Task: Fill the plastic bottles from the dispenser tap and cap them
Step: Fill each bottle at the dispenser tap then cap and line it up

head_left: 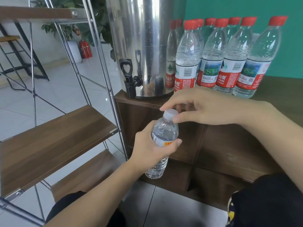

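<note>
My left hand (150, 147) grips a small clear plastic bottle (164, 131) around its middle, held tilted below the wooden counter's edge. It holds water. A white cap (171, 113) sits on its neck, and the fingertips of my right hand (206, 108) pinch that cap from above. The steel dispenser (144, 38) stands on the counter's left corner, its black tap (129, 77) pointing down at the front, above and left of the bottle.
Several red-capped labelled bottles (221, 54) stand in rows on the wooden counter (282, 89) right of the dispenser. A metal rack with wooden shelves (57, 136) stands close on the left. Tiled floor lies below.
</note>
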Demonstrator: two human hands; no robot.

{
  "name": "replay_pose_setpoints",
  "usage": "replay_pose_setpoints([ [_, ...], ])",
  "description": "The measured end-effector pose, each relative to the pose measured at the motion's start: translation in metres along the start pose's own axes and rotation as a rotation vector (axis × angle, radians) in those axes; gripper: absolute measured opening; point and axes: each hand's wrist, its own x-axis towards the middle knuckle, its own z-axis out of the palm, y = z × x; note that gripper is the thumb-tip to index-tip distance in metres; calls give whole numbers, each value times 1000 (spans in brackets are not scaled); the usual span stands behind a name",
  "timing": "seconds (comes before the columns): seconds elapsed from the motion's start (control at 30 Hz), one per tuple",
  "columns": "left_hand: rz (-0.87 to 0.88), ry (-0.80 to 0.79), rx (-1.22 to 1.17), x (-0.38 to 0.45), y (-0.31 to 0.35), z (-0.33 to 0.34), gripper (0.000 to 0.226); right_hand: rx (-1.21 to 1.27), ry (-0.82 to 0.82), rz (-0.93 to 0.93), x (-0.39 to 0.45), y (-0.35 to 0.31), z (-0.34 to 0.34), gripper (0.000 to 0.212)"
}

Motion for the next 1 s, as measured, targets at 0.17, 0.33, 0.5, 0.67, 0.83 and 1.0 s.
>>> replay_pose_setpoints([
  [0.17, 2, -19, 29, 1, -1, 5, 51, -85, 33, 30, 3, 6, 4, 21],
  [0.33, -7, 47, 76, 5, 1, 19, 59, -230, 180, 74, 1, 7, 10, 39],
  [0.5, 1, 165, 115, 11, 11, 37, 58, -208, 312, 87, -8, 12, 9, 40],
  [0.67, -2, 155, 69, 19, 26, 53, 58, 126, 410, 114, -33, 35, -1, 35],
  [0.83, 49, 210, -1, 41, 59, 66, 51, 45, 522, 259, -73, 93, -12, 37],
  [1.0, 129, 281, -116, 84, 107, 88, 52, -179, 486, 445, -121, 145, -24, 26],
])
